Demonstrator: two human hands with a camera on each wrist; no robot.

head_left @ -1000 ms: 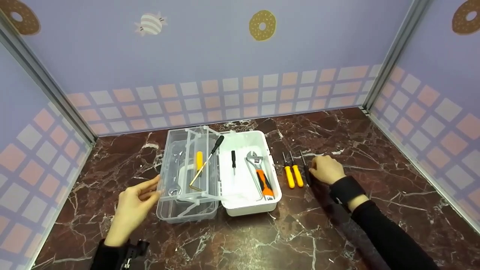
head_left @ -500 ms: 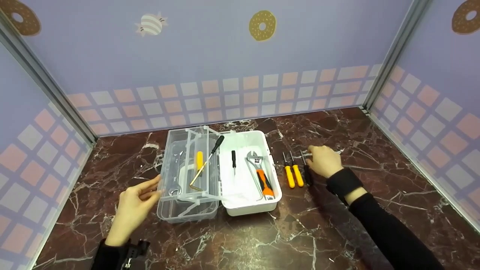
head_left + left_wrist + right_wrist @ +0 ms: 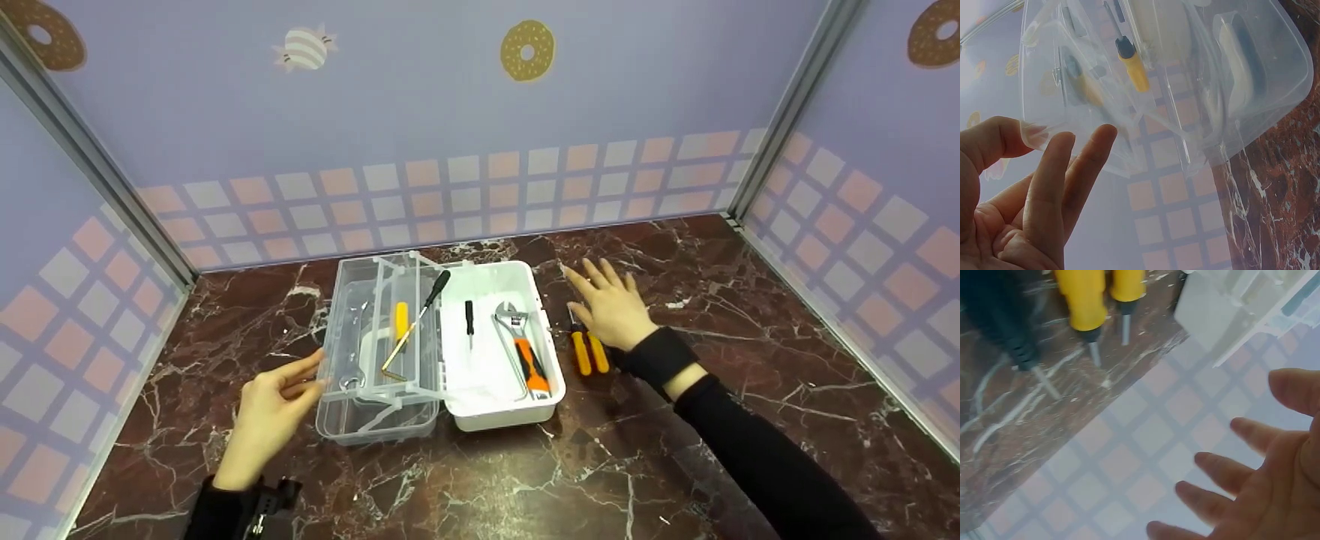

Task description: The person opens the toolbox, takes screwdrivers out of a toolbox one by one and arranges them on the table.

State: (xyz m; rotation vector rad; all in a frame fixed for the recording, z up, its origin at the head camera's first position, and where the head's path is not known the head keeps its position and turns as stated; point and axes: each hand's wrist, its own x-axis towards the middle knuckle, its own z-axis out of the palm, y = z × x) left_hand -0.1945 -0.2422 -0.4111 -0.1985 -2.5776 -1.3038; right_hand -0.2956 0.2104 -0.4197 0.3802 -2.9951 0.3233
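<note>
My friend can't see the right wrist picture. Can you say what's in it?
A wide-open right hand holds nothing, in front of a wall with pink and pale squares. On a dark marbled table lie two yellow-handled screwdrivers and a black-handled screwdriver, with part of a white box at top right.

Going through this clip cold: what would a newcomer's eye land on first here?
Probably the adjustable wrench with its orange-and-black handle, bright inside the white box near the middle of the head view. Next, the two yellow-handled screwdrivers on the dark marbled table to the box's right, with the right hand spread open beside them. On the left, the left hand is at the edge of the clear plastic lid.
</note>
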